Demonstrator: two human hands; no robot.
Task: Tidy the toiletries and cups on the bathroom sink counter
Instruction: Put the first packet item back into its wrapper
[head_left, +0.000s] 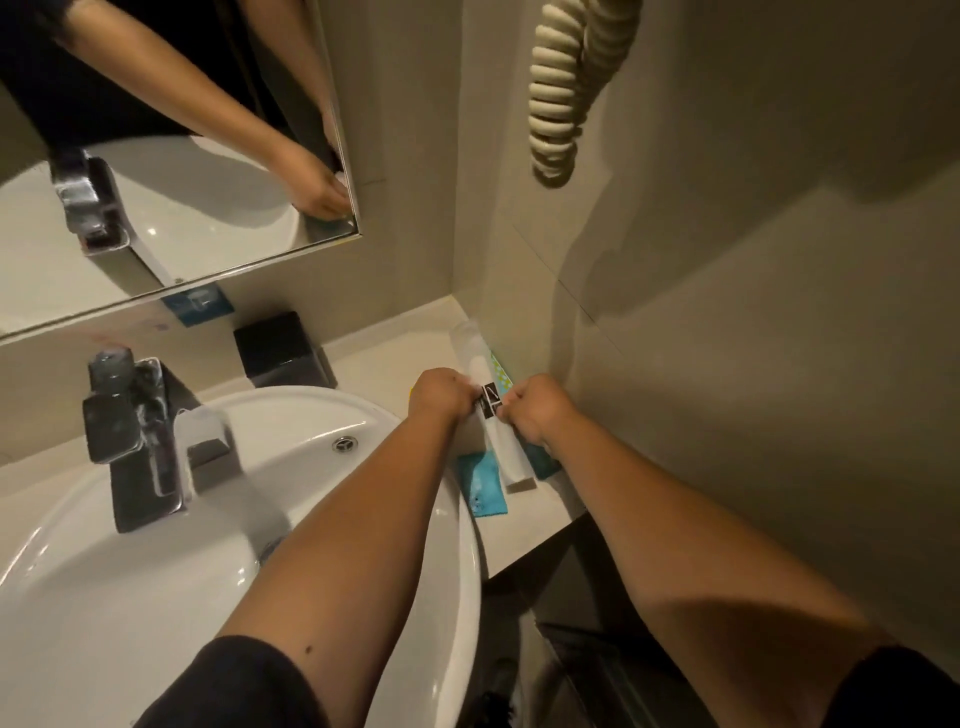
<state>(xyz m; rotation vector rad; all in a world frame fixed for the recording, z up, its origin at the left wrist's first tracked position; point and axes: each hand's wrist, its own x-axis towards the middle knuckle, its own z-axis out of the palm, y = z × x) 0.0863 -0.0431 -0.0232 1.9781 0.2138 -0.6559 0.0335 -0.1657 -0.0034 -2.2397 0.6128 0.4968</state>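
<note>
against the wall, left hand (441, 392) and right hand (535, 408) each hold a closed grip on white tube (498, 436); advise laying it parallel on table (384, 358), clear of blue sachet (482, 483)

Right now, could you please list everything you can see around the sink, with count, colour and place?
Sink basin: one, white, lower left.
Tap: one, chrome, at the basin's back.
Drain: one, chrome, in the basin.
Box: one, black, on the counter against the back wall.
Wrapped cups: one long white stack with a black label, held between both hands.
Sachet: one, blue, flat on the counter by the basin's rim.
Mirror: one, upper left.
Coiled cord: one, cream, on the right wall.
Left hand: gripping the stack.
Right hand: gripping the stack.
</note>
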